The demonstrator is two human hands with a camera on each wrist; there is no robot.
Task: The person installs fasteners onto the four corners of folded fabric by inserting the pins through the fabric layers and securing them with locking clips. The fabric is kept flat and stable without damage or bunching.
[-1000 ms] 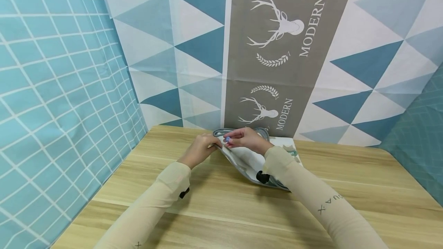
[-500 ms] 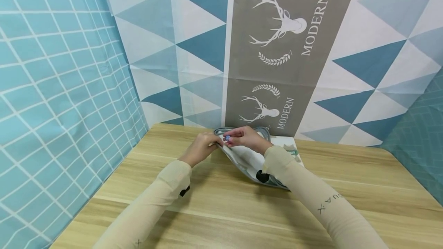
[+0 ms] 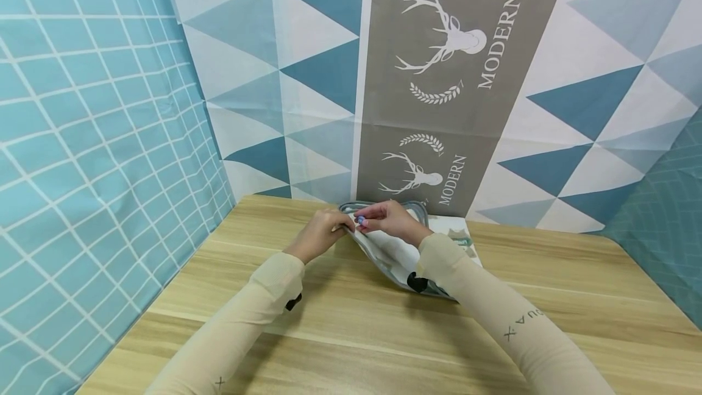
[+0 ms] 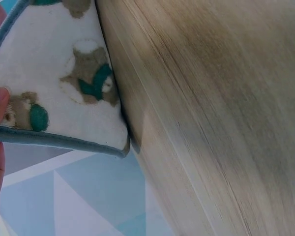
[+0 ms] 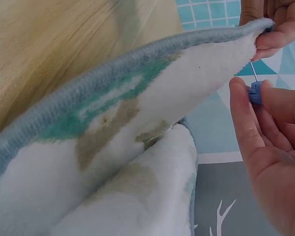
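A white fleece cloth (image 3: pixel 397 253) with grey-blue edging and a brown-and-green animal print lies at the back of the table, one side lifted. My left hand (image 3: pixel 320 233) pinches its raised corner; in the left wrist view its thumb presses on the cloth (image 4: pixel 49 44) beside the edging. Close by, my right hand (image 3: pixel 389 222) holds a small pin with a blue head (image 5: pixel 255 92) between thumb and index finger. In the right wrist view, the pin's thin metal shaft points up to the corner below the left fingers. Whether its tip pierces the fabric is hidden.
The wood-grain table (image 3: pixel 340 346) spreads in front of the cloth and to both sides. Behind it stands a patterned wall covering (image 3: pixel 307 108) with deer heads and triangles. A blue tiled sheet (image 3: pixel 82 169) borders the left side.
The hands, cloth and pin have stayed almost in place over the last second. The head view has shifted very slightly.
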